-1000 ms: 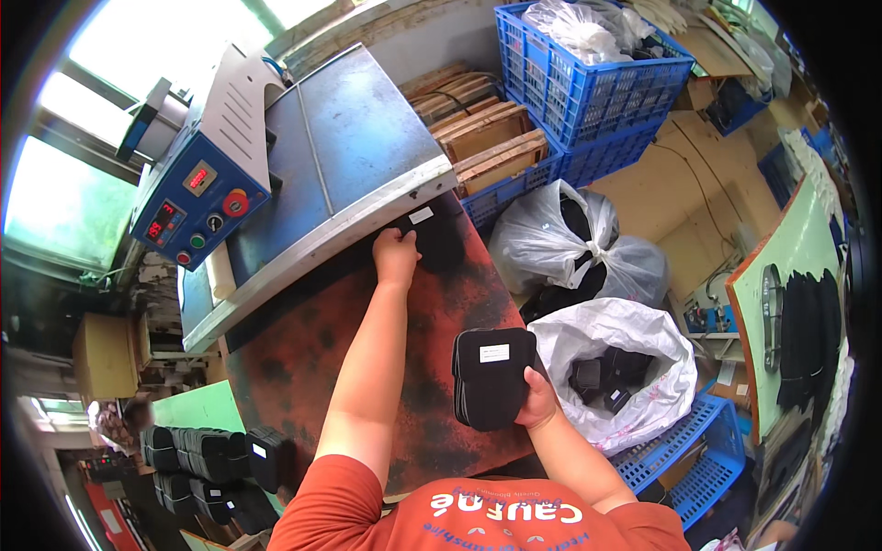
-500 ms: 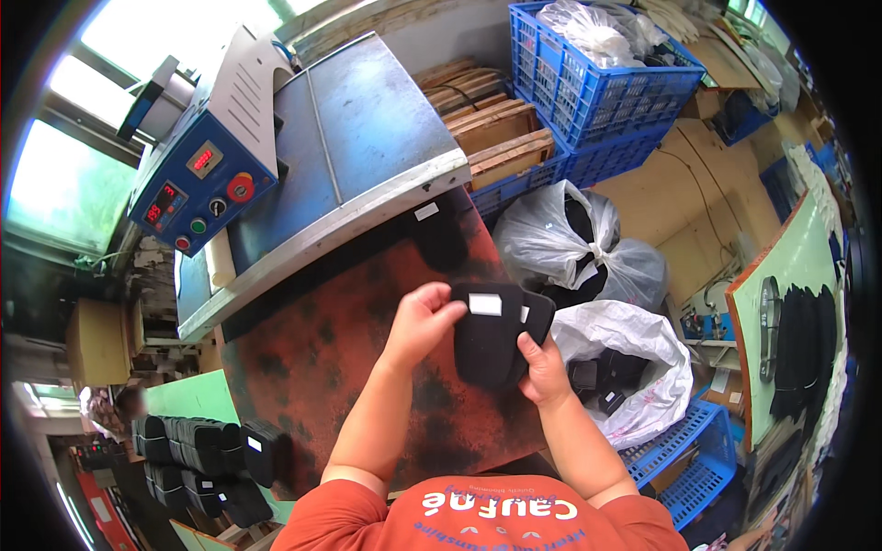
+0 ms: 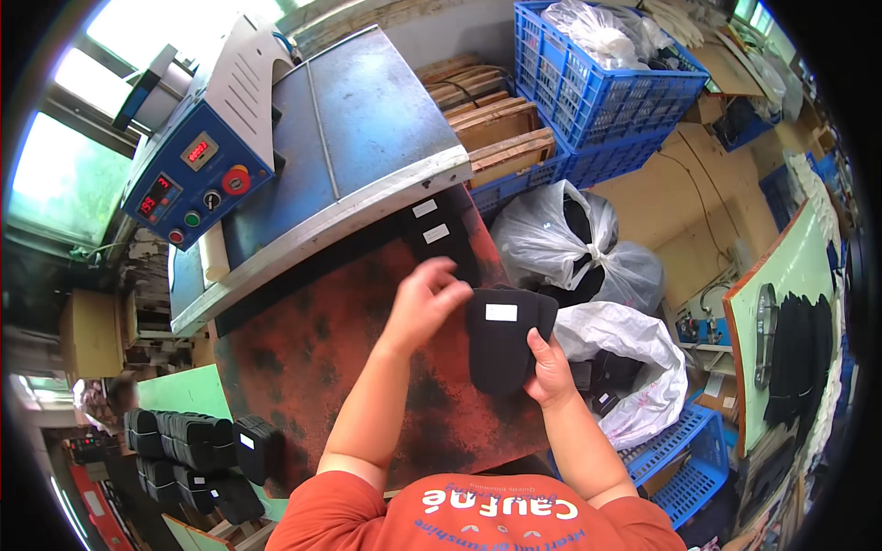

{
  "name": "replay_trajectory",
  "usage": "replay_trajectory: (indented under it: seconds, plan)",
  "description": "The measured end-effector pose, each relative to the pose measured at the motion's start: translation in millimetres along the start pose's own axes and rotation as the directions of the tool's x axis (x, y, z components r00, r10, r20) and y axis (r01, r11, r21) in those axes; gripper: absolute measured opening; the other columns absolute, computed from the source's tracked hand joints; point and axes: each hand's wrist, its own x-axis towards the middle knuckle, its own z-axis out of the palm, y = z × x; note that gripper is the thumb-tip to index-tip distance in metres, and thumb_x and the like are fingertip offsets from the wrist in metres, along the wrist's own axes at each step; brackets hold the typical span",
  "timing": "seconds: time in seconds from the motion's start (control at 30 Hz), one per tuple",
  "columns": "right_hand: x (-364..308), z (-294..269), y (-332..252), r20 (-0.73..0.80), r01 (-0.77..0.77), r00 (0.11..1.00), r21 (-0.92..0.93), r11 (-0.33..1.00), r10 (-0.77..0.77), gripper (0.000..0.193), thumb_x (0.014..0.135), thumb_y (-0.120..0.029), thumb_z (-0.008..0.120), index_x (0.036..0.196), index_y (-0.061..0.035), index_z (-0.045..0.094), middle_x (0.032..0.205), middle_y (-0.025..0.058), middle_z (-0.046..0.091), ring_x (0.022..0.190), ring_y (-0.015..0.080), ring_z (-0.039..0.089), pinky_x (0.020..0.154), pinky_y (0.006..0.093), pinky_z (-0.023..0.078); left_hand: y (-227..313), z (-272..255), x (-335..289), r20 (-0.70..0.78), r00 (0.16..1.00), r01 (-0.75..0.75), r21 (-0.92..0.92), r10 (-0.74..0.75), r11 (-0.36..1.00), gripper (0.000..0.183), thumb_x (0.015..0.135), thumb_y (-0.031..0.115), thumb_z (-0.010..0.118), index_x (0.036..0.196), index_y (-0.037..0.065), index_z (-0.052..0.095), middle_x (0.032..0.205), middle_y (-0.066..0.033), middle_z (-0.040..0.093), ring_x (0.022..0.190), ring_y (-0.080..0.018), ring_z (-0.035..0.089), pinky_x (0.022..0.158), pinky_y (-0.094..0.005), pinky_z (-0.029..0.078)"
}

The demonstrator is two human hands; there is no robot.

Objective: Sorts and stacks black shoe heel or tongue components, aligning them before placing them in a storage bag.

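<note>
pad stack (image 3: pixel 501 354), black, white-labelled: clamped in the right hand (image 3: pixel 551 372) above the red table (image 3: pixel 308 376). left hand (image 3: pixel 424 301) just beside it, blurred, fingers parted; labelled pads (image 3: pixel 443 248) near the press (image 3: pixel 367 110).

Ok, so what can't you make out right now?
All in the head view:
Left hand: fingers blurred.
Right hand: some fingers hidden behind the black pads.
Pad count: lower ones covered by the top one.
Top pad's white label: print too small.
White bag: bottom hidden by dark pieces.
</note>
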Motion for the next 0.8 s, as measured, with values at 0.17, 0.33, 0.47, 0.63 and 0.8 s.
replay_trajectory:
  seconds: [0.17, 0.33, 0.47, 0.63, 0.8]
  plan:
    - [-1.0, -18.6, -14.0, 0.085, -0.070, 0.995, 0.177, 0.982, 0.055, 0.062, 0.088, -0.047, 0.051, 0.130, -0.0039, 0.041, 0.128, 0.0118, 0.050, 0.117, 0.0279, 0.049, 0.099, 0.0434, 0.038, -21.3, -9.2, 4.5, -0.297, 0.931, 0.114, -0.320, -0.213, 0.941, 0.016, 0.081, 0.002, 0.061, 0.096, -0.001, 0.060, 0.077, -0.0035, 0.062, 0.058, -0.0058, 0.052, 0.052, -0.0197, 0.042]
    - [-8.5, -21.0, -22.8, 0.037, -0.102, 0.995, 0.180, 0.978, 0.097, 0.055, 0.090, -0.041, 0.049, 0.130, -0.0037, 0.041, 0.127, 0.0130, 0.051, 0.115, 0.0290, 0.050, 0.100, 0.0446, 0.038, -44.0, -14.5, 19.8, -0.440, 0.894, 0.085, -0.006, -0.079, 0.996, 0.020, 0.080, 0.007, 0.064, 0.098, -0.003, 0.060, 0.074, -0.0045, 0.059, 0.060, -0.0098, 0.052, 0.056, -0.0242, 0.045]
    - [-3.8, -15.1, -4.8, 0.006, -0.063, 0.998, 0.083, 0.995, 0.063, 0.041, 0.091, -0.023, 0.054, 0.128, -0.0102, 0.044, 0.120, 0.0082, 0.053, 0.109, 0.0235, 0.053, 0.093, 0.0390, 0.045, -16.2, 5.7, -7.9, -0.334, 0.940, -0.027, 0.140, 0.073, 0.990, 0.027, 0.079, 0.013, 0.067, 0.100, -0.003, 0.060, 0.084, -0.0067, 0.062, 0.072, -0.0104, 0.055, 0.063, -0.0257, 0.046]
    - [-7.6, -16.8, -13.5, 0.052, -0.063, 0.997, 0.054, 0.997, 0.060, 0.051, 0.092, -0.041, 0.047, 0.129, -0.0065, 0.043, 0.126, 0.0102, 0.050, 0.114, 0.0244, 0.051, 0.097, 0.0401, 0.041, -13.4, 12.1, -33.4, -0.197, 0.955, 0.173, -0.244, -0.224, 0.954, 0.017, 0.080, 0.002, 0.064, 0.096, -0.002, 0.062, 0.081, -0.0034, 0.064, 0.067, -0.0057, 0.056, 0.057, -0.0191, 0.045]
    - [-16.1, -22.4, -36.0, -0.041, 0.001, 0.999, 0.055, 0.998, 0.002, 0.051, 0.095, -0.040, 0.038, 0.128, -0.0024, 0.043, 0.123, 0.0139, 0.053, 0.112, 0.0291, 0.053, 0.096, 0.0433, 0.042, -40.8, -1.2, -20.9, -0.376, 0.918, 0.106, -0.078, -0.128, 0.991, 0.022, 0.078, 0.006, 0.066, 0.098, -0.003, 0.060, 0.079, -0.0054, 0.062, 0.064, -0.0081, 0.055, 0.056, -0.0227, 0.046]
